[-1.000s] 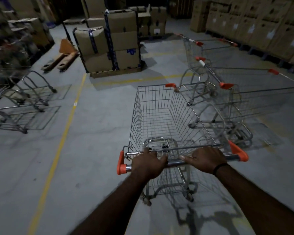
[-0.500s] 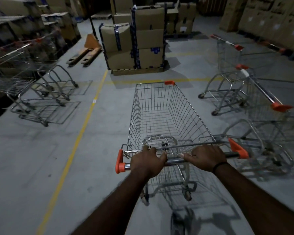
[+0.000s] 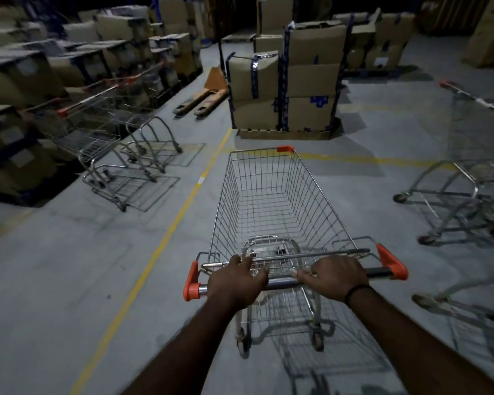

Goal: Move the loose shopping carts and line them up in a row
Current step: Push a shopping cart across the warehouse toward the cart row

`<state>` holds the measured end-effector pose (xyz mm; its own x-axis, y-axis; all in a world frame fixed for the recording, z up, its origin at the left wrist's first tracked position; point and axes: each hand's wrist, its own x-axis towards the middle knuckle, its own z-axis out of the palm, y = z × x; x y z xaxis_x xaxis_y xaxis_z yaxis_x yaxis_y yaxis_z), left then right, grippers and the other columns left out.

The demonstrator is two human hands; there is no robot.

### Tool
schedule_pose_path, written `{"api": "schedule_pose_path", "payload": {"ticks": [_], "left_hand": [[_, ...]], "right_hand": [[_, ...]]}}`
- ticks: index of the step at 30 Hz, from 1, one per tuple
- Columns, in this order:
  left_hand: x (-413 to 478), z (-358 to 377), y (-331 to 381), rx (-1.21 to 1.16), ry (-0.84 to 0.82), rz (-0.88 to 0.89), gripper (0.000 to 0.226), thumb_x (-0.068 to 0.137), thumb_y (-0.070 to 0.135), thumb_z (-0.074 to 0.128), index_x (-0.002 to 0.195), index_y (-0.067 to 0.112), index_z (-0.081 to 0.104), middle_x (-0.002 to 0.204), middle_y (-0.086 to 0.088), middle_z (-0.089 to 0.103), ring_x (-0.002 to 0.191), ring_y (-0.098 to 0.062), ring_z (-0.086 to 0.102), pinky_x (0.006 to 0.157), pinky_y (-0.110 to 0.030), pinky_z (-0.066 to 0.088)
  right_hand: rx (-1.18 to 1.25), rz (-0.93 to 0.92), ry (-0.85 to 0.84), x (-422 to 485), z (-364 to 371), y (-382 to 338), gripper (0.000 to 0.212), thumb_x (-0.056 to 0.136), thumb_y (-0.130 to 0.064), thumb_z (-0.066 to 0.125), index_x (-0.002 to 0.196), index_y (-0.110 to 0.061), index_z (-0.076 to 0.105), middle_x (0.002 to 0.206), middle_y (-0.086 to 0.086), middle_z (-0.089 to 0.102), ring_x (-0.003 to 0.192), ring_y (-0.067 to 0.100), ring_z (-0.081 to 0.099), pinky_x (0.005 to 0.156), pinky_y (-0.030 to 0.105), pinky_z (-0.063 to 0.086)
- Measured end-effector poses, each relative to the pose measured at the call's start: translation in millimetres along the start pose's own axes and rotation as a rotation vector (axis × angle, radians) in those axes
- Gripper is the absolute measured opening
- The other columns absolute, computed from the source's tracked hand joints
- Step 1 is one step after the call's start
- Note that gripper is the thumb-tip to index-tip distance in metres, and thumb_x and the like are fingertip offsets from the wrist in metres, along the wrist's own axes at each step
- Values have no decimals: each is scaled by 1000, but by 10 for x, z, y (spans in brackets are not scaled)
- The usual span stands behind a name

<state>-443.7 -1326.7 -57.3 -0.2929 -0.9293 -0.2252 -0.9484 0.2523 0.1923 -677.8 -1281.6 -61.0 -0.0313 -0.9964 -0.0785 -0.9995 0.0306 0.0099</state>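
An empty wire shopping cart with orange corner caps stands right in front of me on the concrete floor. Both hands grip its chrome handle bar: my left hand near the left end, my right hand right of centre, a black band on that wrist. At the left, a row of nested carts stands along the stacked boxes. Loose carts sit at the right edge, partly cut off by the frame.
A strapped pallet of cardboard boxes stands straight ahead beyond the cart. A pallet jack lies to its left. Box stacks line the left wall. A yellow floor line runs diagonally between my cart and the nested row.
The view and my cart have swung to the left. The nested row at the left has come further into view and the loose carts have slid to the right edge. Both hands stay on the handle.
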Motion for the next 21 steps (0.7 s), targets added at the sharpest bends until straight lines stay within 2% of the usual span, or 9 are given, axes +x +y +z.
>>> {"api": "schedule_pose_path", "payload": {"ticks": [5, 9, 14, 18, 21], "left_hand": [[415, -106, 18, -11, -3, -61, 75, 96, 73, 25, 153, 26, 40, 154, -5, 43, 133, -29, 51, 97, -42, 44], [743, -148, -5, -33, 4, -115, 78, 94, 75, 23, 152, 26, 41, 153, -5, 44, 132, -30, 53, 98, -43, 44], [1196, -223, -99, -33, 38, -168, 76, 92, 76, 21, 143, 26, 49, 142, -5, 51, 122, -31, 58, 92, -44, 46], [1625, -314, -239, -44, 48, -201, 77, 90, 77, 21, 136, 25, 54, 137, -6, 53, 116, -31, 60, 89, -45, 47], [1966, -441, -359, -54, 60, -216, 78, 90, 77, 20, 135, 23, 55, 138, -8, 53, 115, -32, 60, 89, -44, 47]], "right_hand": [[-7, -79, -24, 571, -59, 122, 85, 80, -92, 17, 62, -20, 58, 71, -2, 59, 80, 21, 66, 75, 32, 50], [-7, -119, -5, 1008, -67, 198, 94, 73, -97, 8, 62, -19, 60, 71, -2, 63, 75, 20, 65, 74, 32, 51], [-8, -165, 5, 1570, -107, 216, 95, 70, -96, 4, 60, -19, 57, 68, -3, 61, 70, 16, 62, 72, 31, 52], [-3, -200, 22, 2105, -135, 190, 106, 62, -99, -9, 63, -19, 61, 68, -2, 63, 68, 14, 61, 68, 29, 49], [-16, -219, 22, 2548, -186, 152, 105, 65, -98, -4, 66, -18, 65, 67, -2, 63, 66, 12, 61, 65, 28, 49]]}}
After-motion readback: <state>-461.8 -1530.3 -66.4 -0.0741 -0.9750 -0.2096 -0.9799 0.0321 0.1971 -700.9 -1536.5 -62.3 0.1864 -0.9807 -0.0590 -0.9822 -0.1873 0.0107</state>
